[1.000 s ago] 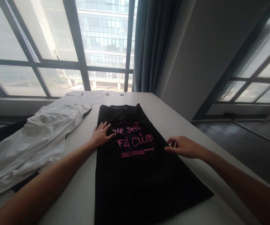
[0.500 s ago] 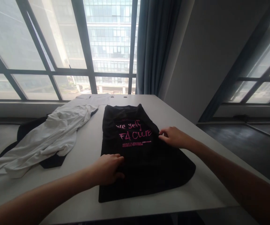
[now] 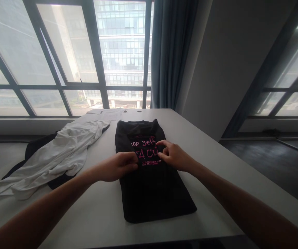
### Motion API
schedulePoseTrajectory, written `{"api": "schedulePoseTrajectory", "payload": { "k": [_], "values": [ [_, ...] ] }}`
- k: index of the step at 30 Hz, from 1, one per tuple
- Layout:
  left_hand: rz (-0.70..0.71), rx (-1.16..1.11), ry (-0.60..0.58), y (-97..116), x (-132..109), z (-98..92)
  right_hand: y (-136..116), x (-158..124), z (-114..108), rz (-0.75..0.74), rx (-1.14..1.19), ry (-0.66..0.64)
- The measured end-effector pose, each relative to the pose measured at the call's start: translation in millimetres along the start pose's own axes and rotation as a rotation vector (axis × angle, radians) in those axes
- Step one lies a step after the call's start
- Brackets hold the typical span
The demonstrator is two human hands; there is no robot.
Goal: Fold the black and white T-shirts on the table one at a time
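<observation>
A black T-shirt (image 3: pixel 159 193) with pink lettering lies lengthwise on the white table, its collar end away from me. Both long sides are turned inward, so parts of the print are covered. At its left side, my left hand (image 3: pixel 121 166) is closed, fingers curled and thumb pressed in on the fabric beside the lettering. Over the right part of the print rests my right hand (image 3: pixel 174 156), its index finger and thumb apart, with no cloth visible between them.
To the left, a crumpled white garment (image 3: pixel 60 152) lies over a dark garment (image 3: pixel 38 147). Another flat white piece (image 3: pixel 107 113) is at the table's far end. The table (image 3: pixel 205 193) has its right edge beside a grey floor. Windows and a blue curtain (image 3: pixel 171 52) stand behind.
The T-shirt has become narrower, its right side and lower right corner now turned in. My left hand has moved forward; my right hand has moved left onto the print, its fingers parted.
</observation>
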State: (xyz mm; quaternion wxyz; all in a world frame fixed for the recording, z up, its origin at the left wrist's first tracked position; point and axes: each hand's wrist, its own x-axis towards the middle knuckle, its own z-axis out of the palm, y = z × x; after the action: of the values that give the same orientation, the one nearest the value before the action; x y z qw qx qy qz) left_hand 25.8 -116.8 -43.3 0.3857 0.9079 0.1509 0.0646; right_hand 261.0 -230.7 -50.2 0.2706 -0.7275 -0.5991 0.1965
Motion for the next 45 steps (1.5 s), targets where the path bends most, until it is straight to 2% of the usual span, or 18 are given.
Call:
{"api": "schedulePoseTrajectory", "payload": {
  "k": [2,6,8,10,12,15,18,22,27,29,33,37,40,42,45],
  "values": [
    [-0.008,0.0,-0.042,-2,4,8.3,2,-2,6,0.016,0.042,-0.068],
    [-0.066,0.091,-0.306,-11,13,31.9,8,-4,21,0.088,0.022,-0.431],
    [-0.073,0.113,-0.37,-17,24,34.5,10,-3,19,0.063,-0.054,-0.447],
    [-0.073,0.15,-0.291,-27,45,27.9,14,2,12,0.003,-0.14,-0.34],
    [-0.093,0.247,-0.095,-40,79,14.8,19,9,6,-0.044,-0.194,-0.261],
    [-0.234,0.408,0.202,-72,146,-9.5,33,19,6,-0.097,-0.232,-0.209],
    [-0.354,0.439,0.373,-109,214,-33.1,53,28,17,-0.143,-0.254,-0.149],
    [-0.536,0.304,0.462,-151,284,-55.2,74,34,30,-0.192,-0.253,-0.102],
    [-0.669,0.103,0.542,-180,332,-65.3,78,34,31,-0.197,-0.246,-0.129],
    [-0.678,0.037,0.559,-182,342,-67.3,76,33,30,-0.185,-0.246,-0.139],
    [-0.567,-0.044,0.621,-169,345,-79.6,76,33,30,-0.183,-0.234,-0.14],
    [-0.398,-0.093,0.824,-158,328,-107.0,79,33,32,-0.199,-0.225,-0.133],
    [-0.375,-0.034,0.966,-170,305,-121.7,79,33,32,-0.22,-0.215,-0.123],
    [-0.462,0.064,0.936,-186,289,-123.5,77,32,32,-0.23,-0.208,-0.121],
    [-0.578,0.188,0.784,-212,270,-119.1,75,30,31,-0.227,-0.208,-0.135]
  ]
}}
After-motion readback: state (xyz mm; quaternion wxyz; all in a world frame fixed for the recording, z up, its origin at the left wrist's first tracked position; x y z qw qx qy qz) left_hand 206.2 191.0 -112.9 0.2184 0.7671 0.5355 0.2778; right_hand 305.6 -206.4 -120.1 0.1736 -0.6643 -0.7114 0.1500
